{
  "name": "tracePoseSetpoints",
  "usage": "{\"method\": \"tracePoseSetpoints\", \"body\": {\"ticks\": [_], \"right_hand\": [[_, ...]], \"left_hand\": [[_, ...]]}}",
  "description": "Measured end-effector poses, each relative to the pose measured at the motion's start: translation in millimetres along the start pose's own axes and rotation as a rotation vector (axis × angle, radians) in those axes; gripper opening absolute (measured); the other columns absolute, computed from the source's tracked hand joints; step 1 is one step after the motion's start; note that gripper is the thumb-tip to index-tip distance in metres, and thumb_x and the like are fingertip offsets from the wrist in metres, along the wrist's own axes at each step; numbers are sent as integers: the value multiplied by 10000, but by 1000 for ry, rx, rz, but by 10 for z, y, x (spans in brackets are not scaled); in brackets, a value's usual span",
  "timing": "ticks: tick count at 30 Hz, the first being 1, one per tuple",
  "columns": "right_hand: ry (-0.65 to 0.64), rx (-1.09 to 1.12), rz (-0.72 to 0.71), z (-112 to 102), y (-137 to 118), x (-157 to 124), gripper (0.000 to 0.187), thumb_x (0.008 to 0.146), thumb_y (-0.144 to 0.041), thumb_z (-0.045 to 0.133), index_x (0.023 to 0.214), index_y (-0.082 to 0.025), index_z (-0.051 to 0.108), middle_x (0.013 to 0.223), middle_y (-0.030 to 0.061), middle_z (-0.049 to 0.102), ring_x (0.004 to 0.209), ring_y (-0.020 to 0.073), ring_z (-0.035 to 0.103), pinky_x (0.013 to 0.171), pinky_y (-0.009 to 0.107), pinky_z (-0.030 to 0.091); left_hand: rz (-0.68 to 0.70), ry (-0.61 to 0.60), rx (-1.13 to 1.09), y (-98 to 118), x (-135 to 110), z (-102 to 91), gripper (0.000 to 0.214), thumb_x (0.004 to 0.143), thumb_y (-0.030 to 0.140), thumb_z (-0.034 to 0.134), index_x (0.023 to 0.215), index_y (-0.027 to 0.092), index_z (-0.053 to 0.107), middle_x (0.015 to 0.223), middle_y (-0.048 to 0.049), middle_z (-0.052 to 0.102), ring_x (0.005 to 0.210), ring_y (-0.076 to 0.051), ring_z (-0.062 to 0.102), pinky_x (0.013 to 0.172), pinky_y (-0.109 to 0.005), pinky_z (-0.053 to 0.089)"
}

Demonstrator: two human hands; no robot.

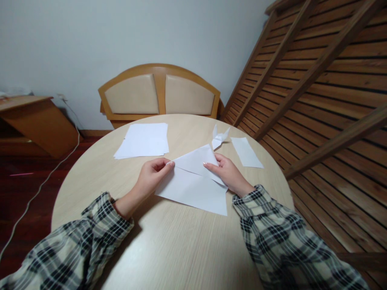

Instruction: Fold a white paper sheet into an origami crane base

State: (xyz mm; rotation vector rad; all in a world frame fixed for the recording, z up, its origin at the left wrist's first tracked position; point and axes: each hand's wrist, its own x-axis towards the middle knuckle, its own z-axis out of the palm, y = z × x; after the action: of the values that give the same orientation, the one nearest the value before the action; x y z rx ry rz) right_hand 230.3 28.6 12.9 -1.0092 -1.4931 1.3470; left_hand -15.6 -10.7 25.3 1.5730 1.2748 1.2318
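Between my hands is a sheet of white paper (193,189), its far part folded over toward me in a slanted flap. My left hand (154,173) pinches the paper's left edge at the fold, thumb on top. At the right edge my right hand (228,171) grips it, the thumb lying on the flap and the other fingers mostly hidden behind. Just beyond the paper stands a small folded white paper figure (220,137) with pointed tips. A narrow strip of white paper (247,152) lies to the right of that figure.
A stack of white paper sheets (143,140) rests at the back left of the round wooden table (187,241). Behind the table is a padded headboard (161,90). Wooden slats (326,80) lean on the right. A white cable (45,181) trails on the left by a desk (39,121).
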Motion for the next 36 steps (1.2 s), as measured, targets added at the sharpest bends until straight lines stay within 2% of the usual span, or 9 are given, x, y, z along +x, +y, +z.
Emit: {"method": "tracePoseSetpoints", "body": {"ticks": [12,20,26,30,36], "right_hand": [[5,11,9,8,-14,-8,310,783,-335,727,1037,-185,630,1011,74,715,842,194,687,729,335,564],[-4,84,73,20,-4,-15,292,781,-311,734,1024,-182,640,1003,74,728,796,181,699,700,312,571],[-9,139,143,37,-12,-17,237,798,-280,713,1006,-183,656,948,69,742,751,179,704,659,300,575],[-6,147,176,43,-28,-12,179,818,-266,690,972,-178,664,919,68,743,730,171,699,630,283,569],[-12,131,179,35,-28,-10,204,831,-267,682,1012,-173,664,953,81,742,749,176,698,665,305,578]], "left_hand": [[-8,1,1,9,0,1,278,802,416,638,724,149,651,648,-4,560,544,-107,480,439,-219,347],[-147,40,-49,-71,55,-12,266,747,406,671,678,149,667,629,-10,565,508,-97,458,423,-219,306],[-199,41,-49,-95,69,-14,278,735,421,674,662,153,656,601,-8,554,481,-96,446,412,-222,282],[-210,38,-38,-62,69,-19,275,714,420,677,649,154,650,582,-8,548,471,-99,447,409,-226,281],[-198,45,-15,-36,61,-27,259,718,409,672,651,159,655,569,-1,545,463,-98,451,409,-228,281]]}}
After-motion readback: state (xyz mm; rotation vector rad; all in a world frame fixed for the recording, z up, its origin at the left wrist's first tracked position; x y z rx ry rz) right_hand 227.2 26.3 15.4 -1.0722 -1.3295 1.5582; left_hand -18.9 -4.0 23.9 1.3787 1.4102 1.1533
